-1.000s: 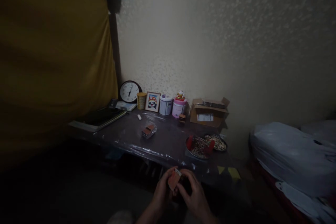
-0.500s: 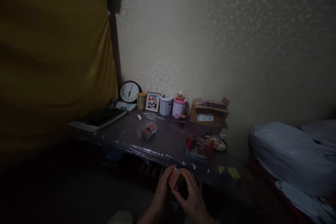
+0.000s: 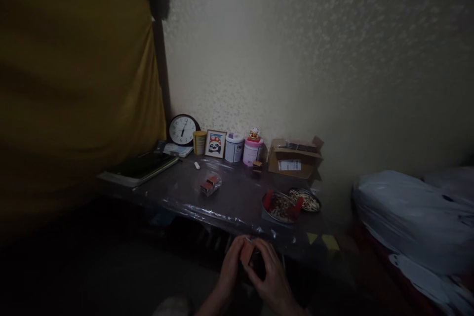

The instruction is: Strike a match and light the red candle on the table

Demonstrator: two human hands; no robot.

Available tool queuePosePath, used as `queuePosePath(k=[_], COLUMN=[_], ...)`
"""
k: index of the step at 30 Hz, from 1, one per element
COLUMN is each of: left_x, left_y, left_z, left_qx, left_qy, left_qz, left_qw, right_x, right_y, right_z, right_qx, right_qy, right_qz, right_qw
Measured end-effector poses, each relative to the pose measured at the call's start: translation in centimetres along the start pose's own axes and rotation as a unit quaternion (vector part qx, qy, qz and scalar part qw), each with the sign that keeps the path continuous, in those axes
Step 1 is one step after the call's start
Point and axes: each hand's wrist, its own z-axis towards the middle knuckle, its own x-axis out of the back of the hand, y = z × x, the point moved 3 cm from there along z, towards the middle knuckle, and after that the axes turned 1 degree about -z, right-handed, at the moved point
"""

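Note:
Between my two hands, just in front of the table's edge, is a small orange-brown box. The fingers of my left hand close on its left side. My right hand curves around the right side, its thumb and fingertips on the box. A whitish bit shows at the box's top end. On the table lies a pack of similar brown boxes in clear plastic, and another small brown box sits by the pink tin.
Two round dishes, one with red pieces and one with pale strips, stand at the table's right. Behind are a clock, a framed panda picture, a white tin and a cardboard box. Bagged bundles lie at right.
The box has shifted slightly to the right and its top end is more covered by my fingers. Both hands keep nearly the same place; the table's things have not moved.

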Motion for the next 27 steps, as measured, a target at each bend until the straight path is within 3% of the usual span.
queuePosePath(k=[3, 6, 11, 16, 21, 27], left_x=[0.0, 0.2, 0.4, -0.1, -0.6, -0.7], left_y=[-0.1, -0.4, -0.4, 0.1, 1.1, 1.5], left_z=[0.0, 0.2, 0.8, 0.4, -0.3, -0.4], left_qx=[-0.057, -0.067, -0.062, 0.016, -0.034, -0.041], left_qy=[-0.012, -0.006, -0.007, -0.049, -0.078, -0.077], left_qz=[0.034, 0.047, 0.05, 0.03, 0.059, 0.063], left_qw=[0.998, 0.997, 0.997, 0.998, 0.995, 0.994], right_x=[0.2, 0.5, 0.9, 1.6, 1.8, 1.8], right_y=[-0.3, -0.5, 0.3, 1.6, 1.9, 1.9], right_z=[0.1, 0.3, 0.6, 0.9, 1.0, 1.0], right_qx=[0.004, 0.001, -0.025, -0.075, -0.11, -0.152], right_qy=[0.004, 0.009, 0.024, 0.055, 0.056, 0.014], right_qz=[-0.001, 0.014, 0.044, 0.075, 0.109, 0.155], right_qw=[1.0, 1.0, 0.998, 0.993, 0.986, 0.976])
